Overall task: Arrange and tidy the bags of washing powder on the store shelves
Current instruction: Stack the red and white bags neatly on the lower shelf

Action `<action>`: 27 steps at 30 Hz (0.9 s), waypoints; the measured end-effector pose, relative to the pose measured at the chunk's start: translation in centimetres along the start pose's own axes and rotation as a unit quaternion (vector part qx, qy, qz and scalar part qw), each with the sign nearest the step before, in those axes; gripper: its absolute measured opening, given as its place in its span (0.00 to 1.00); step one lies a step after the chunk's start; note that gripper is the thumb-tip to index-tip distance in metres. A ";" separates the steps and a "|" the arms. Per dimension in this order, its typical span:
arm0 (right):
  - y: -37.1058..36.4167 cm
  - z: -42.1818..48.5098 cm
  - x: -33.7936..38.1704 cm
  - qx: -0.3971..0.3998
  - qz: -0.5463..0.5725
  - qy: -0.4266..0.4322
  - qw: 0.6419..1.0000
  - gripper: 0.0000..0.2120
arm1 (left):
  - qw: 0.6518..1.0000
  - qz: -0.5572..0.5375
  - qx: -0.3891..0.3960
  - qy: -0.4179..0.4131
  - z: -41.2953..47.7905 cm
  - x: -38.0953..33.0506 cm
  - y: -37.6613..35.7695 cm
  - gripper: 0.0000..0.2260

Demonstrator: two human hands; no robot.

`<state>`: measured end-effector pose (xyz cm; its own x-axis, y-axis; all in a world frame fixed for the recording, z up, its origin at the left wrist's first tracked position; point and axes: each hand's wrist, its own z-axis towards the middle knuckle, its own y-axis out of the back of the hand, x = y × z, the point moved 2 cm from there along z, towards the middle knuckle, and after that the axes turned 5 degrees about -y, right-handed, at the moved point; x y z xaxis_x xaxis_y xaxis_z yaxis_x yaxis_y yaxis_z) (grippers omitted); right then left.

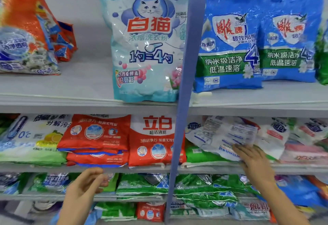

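Right of centre in the frame, a tilted white bag lies atop the pile on the middle shelf. The right hand rests nearly straight fingers on its lower edge. At lower left, the left hand hangs loosely curled, holding nothing

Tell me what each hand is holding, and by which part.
The left hand holds nothing. The right hand lays straight fingers on the lower edge of the tilted white bag; a true grip cannot be told.
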<state>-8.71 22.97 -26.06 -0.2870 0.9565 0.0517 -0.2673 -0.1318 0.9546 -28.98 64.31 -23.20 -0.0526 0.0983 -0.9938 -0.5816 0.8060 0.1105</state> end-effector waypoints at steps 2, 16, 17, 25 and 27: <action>1.0 0.9 0.0 -0.085 0.052 -0.015 0.995 0.19 | 1.000 -0.002 -0.005 0.004 -0.4 -0.5 -0.5 0.04; 17.4 0.2 3.6 -0.340 0.236 0.042 0.909 0.25 | 0.952 0.049 0.300 -0.021 -3.9 -1.6 -11.7 0.22; 18.5 -0.5 4.6 -0.343 0.244 0.048 0.906 0.21 | 0.933 0.063 0.352 -0.032 -4.3 -1.8 -13.2 0.29; 20.2 -5.3 7.0 -0.275 0.420 -0.070 0.862 0.26 | 0.861 -0.198 0.446 0.144 -7.0 -3.8 -17.8 0.46; 19.8 -5.6 6.7 -0.259 0.454 -0.122 0.844 0.28 | 0.869 -0.223 0.399 0.190 -6.7 -3.7 -17.7 0.44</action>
<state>-21.11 25.34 -8.48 -0.4093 0.4165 0.8118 -0.4237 -0.8747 0.2352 -23.93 45.76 -21.61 -0.3196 -0.4058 -0.8563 0.1278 0.8769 -0.4633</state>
